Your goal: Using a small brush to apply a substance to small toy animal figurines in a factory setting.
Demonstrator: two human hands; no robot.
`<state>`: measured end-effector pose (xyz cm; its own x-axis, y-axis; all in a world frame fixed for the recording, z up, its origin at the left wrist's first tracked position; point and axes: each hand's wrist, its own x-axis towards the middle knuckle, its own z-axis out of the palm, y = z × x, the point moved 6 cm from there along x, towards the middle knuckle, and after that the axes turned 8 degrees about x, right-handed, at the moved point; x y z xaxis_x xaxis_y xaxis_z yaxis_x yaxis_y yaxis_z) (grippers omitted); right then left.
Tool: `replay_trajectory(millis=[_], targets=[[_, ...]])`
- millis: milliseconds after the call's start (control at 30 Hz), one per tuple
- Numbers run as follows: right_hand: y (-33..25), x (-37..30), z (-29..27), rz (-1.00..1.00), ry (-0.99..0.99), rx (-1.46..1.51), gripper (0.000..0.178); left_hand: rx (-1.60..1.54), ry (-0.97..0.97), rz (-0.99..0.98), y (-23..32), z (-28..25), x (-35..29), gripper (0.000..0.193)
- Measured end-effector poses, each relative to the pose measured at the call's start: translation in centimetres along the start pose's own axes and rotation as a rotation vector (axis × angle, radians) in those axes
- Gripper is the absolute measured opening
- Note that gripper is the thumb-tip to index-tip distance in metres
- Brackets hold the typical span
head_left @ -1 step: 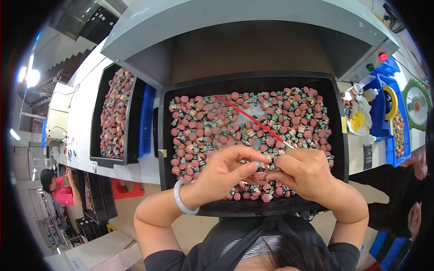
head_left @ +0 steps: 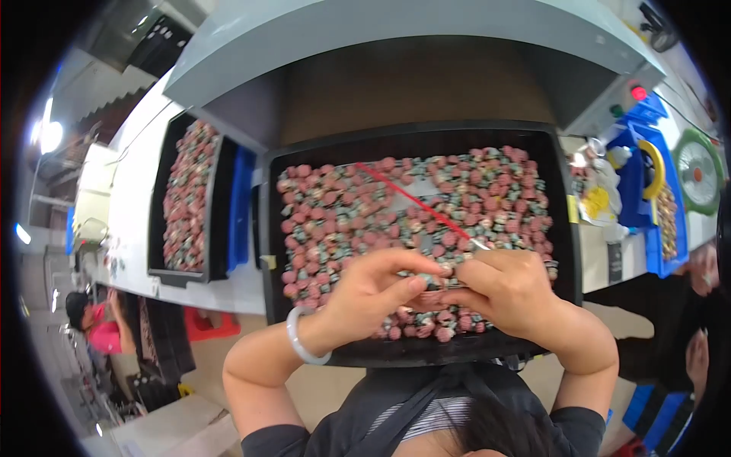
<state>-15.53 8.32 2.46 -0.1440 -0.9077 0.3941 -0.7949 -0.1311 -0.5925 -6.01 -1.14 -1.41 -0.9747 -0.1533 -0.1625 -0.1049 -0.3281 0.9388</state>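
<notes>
Small piece (head_left: 435, 288) (partly hidden) between left hand (head_left: 375, 291) and right hand (head_left: 512, 291).

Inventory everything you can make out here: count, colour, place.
small pieces: too many to count; pink, grey-green, cream; in both trays
front tray: one, black, centre
red stick: one, red with white end, over the front tray
side tray: one, black, left
bins: two or more, blue, beside the side tray and far right
table: one, white, under the side tray
hood: one, grey, beyond the front tray
ring: one, yellow, far right
fan: one, green, far right
stool: one, red, lower left
co-worker: at least one, pink top, lower left
bracelet: one, pale, left wrist
left grip, right grip: two, bare, over the front tray
</notes>
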Motion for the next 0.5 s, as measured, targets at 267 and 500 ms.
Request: replay_trajectory(millis=[267,500], targets=[[1.6,-1.0,0.2,0.011,0.081,0.122,0.029,0.244,0.213,0.029,0.0,-0.3,0.0,0.037],[1.5,-1.8,-0.2,0.094,0.042,0.192,0.027,0.284,0.123,0.042,-1.9,-0.5,0.8,0.036]])
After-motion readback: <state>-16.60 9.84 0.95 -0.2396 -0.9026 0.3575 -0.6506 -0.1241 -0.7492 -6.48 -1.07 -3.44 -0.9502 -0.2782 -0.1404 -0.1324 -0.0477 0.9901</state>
